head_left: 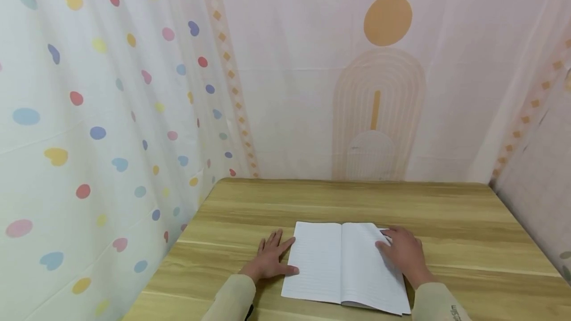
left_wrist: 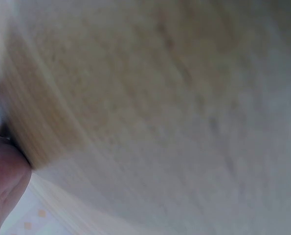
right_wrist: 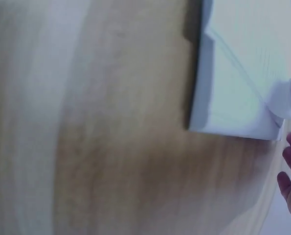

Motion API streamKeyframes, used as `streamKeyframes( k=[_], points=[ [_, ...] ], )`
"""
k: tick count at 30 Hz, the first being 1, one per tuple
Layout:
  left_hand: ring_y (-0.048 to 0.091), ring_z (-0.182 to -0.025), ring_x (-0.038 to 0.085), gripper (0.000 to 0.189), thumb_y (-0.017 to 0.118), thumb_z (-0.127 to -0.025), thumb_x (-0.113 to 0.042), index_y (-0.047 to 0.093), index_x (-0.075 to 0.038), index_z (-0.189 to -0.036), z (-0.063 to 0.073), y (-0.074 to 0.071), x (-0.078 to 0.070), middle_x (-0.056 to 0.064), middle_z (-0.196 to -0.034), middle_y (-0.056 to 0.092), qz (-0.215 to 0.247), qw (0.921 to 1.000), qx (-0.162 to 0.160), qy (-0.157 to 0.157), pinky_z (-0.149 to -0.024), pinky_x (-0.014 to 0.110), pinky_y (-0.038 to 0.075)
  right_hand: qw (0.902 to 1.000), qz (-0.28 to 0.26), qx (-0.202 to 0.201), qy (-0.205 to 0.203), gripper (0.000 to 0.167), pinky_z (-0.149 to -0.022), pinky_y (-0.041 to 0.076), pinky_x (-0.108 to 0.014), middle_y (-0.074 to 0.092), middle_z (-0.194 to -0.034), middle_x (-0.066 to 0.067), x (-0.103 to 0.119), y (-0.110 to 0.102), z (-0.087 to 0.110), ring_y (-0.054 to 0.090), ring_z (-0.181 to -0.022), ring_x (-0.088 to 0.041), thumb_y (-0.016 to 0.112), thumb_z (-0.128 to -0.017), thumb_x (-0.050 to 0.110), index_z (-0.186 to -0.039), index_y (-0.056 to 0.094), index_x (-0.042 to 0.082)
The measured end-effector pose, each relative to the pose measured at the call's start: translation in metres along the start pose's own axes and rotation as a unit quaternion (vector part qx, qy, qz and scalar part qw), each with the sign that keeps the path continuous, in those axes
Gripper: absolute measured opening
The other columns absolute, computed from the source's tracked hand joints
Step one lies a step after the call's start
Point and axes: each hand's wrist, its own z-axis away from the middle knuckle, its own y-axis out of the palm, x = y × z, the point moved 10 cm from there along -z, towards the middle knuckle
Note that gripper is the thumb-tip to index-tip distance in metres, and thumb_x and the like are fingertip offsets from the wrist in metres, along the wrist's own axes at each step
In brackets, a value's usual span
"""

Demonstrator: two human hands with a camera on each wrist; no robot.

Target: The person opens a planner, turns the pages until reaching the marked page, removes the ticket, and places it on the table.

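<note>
An open notebook [head_left: 317,261] with white ruled pages lies on the wooden table in the head view. My left hand [head_left: 269,257] rests flat at its left edge, fingers spread, with the thumb and index fingertips at the page margin. At the upper right of the notebook, my right hand [head_left: 405,250] pinches the corner of the right page [head_left: 363,256] between thumb and fingers. That page bends up there, baring a strip of the sheet beneath. The right wrist view shows the curled page [right_wrist: 279,98] under the thumb, other fingers apart below. Only part of my left hand [left_wrist: 7,178] shows in the left wrist view.
The wood-grain table [head_left: 348,202] stretches around the notebook. Behind it hangs a pale curtain [head_left: 290,88] with an arch print, and a dotted curtain [head_left: 102,162] runs along the left side. A light patterned surface [head_left: 544,162] stands at the right.
</note>
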Motion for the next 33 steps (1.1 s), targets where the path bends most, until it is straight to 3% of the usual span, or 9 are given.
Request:
streamKeyframes(
  k=[6,15,21,23,26,30,33],
  points=[
    [-0.002,-0.149,0.042,0.091,0.073,-0.085,-0.054,0.033,-0.015,-0.156,0.0,0.0,0.0,0.025,-0.163,0.002,-0.001,1.0,0.003,-0.003,-0.115,0.062,-0.004,0.9964,-0.077,0.012,0.033,0.044,-0.085,0.048,-0.057,0.068,-0.113,-0.023,0.0,-0.005,-0.003,0.063,-0.103,-0.04,0.07,-0.091,0.023,-0.126,0.065,-0.004],
    [-0.002,-0.149,0.043,0.091,0.073,-0.085,-0.054,0.033,-0.015,-0.156,0.0,0.0,0.0,0.025,-0.163,0.002,-0.004,1.0,0.004,-0.005,-0.115,0.062,-0.004,0.9816,-0.165,0.031,0.092,0.06,-0.085,0.047,-0.05,0.06,-0.11,-0.024,-0.001,-0.011,-0.013,0.055,-0.095,-0.034,0.067,-0.094,0.017,-0.142,0.043,-0.01],
    [-0.001,-0.149,0.042,0.091,0.073,-0.084,-0.056,0.033,-0.015,-0.156,-0.003,0.0,0.002,0.025,-0.163,0.003,-0.007,1.0,0.0,-0.002,-0.115,0.062,-0.003,0.9652,-0.237,0.01,0.111,0.061,-0.1,0.041,-0.055,0.061,-0.118,-0.028,0.01,-0.02,-0.019,0.056,-0.109,-0.039,0.061,-0.098,0.021,-0.146,0.038,-0.009],
    [-0.002,-0.149,0.042,0.092,0.073,-0.084,-0.056,0.033,-0.016,-0.156,-0.003,0.001,0.004,0.025,-0.163,0.003,-0.006,1.0,-0.001,-0.003,-0.115,0.062,-0.003,0.9581,-0.264,0.0,0.112,0.059,-0.101,0.042,-0.053,0.062,-0.121,-0.028,0.016,-0.024,-0.02,0.057,-0.112,-0.038,0.06,-0.099,0.021,-0.146,0.039,-0.008],
    [-0.002,-0.149,0.042,0.092,0.073,-0.084,-0.055,0.033,-0.015,-0.156,-0.003,0.001,0.004,0.025,-0.163,0.002,-0.002,1.0,0.0,-0.003,-0.115,0.062,-0.004,0.9451,-0.307,-0.01,0.113,0.056,-0.089,0.05,-0.044,0.064,-0.12,-0.027,0.025,-0.025,-0.021,0.062,-0.103,-0.033,0.061,-0.099,0.019,-0.145,0.043,-0.007],
    [-0.002,-0.149,0.042,0.092,0.074,-0.083,-0.055,0.034,-0.014,-0.156,-0.002,0.0,0.003,0.026,-0.163,0.003,0.006,1.0,-0.001,-0.001,-0.115,0.063,-0.004,0.9181,-0.379,-0.005,0.115,0.048,-0.07,0.053,-0.03,0.066,-0.112,-0.022,0.038,-0.021,-0.021,0.062,-0.082,-0.018,0.059,-0.1,0.016,-0.143,0.048,-0.004],
    [-0.002,-0.149,0.043,0.091,0.074,-0.084,-0.054,0.035,-0.013,-0.155,-0.002,-0.001,0.001,0.026,-0.162,0.003,0.014,0.9999,-0.004,0.001,-0.115,0.063,-0.004,0.9008,-0.421,0.003,0.104,0.042,-0.068,0.054,-0.028,0.066,-0.111,-0.019,0.049,-0.015,-0.02,0.064,-0.079,-0.013,0.054,-0.103,0.015,-0.14,0.052,-0.003]
  ],
)
